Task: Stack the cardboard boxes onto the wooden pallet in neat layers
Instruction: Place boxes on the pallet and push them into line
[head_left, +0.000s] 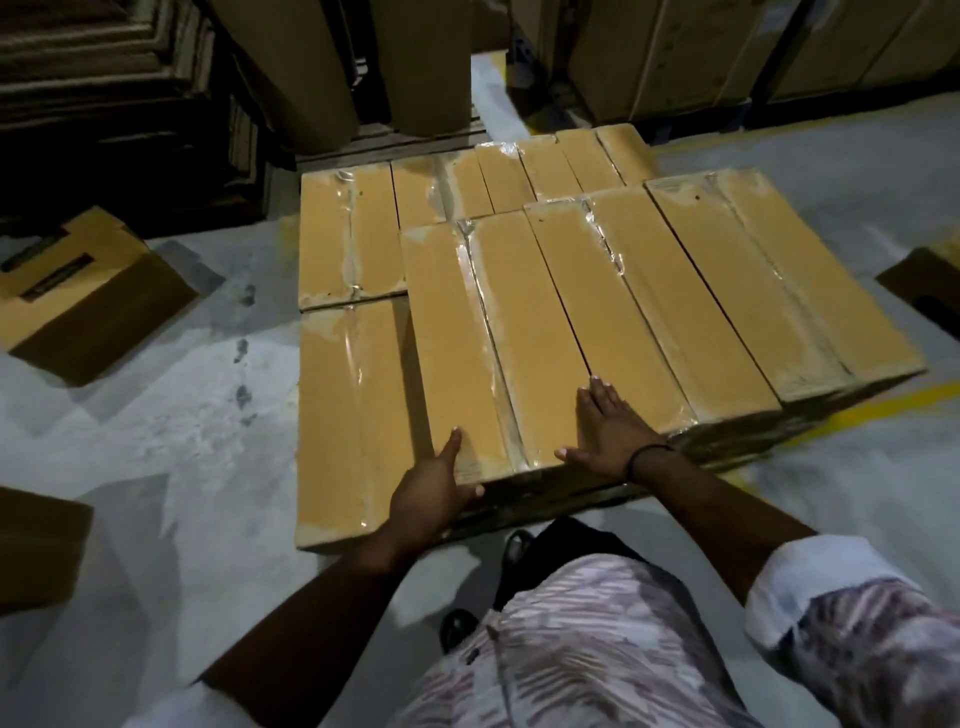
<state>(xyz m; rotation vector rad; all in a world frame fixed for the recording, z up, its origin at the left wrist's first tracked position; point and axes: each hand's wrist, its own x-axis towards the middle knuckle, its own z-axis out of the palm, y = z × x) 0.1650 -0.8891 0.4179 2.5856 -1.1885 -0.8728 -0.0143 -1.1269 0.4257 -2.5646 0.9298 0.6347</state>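
Note:
Several long tan cardboard boxes sealed with clear tape lie side by side in layers in front of me. The nearest upper box (498, 332) runs away from me. My left hand (434, 493) grips its near left corner, thumb on top and fingers around the end face. My right hand (605, 431) lies flat on its top near the right edge, fingers spread. A lower box (343, 415) lies to the left, one level down. More upper boxes (753, 291) sit to the right. The wooden pallet is almost wholly hidden under the stack.
A loose cardboard box (88, 296) lies on the grey floor at left and another (36, 545) at the near left edge. A dark box (930, 286) shows at far right. Tall cartons (675, 52) and cardboard rolls (426, 62) stand behind. A yellow floor line (883, 400) runs at right.

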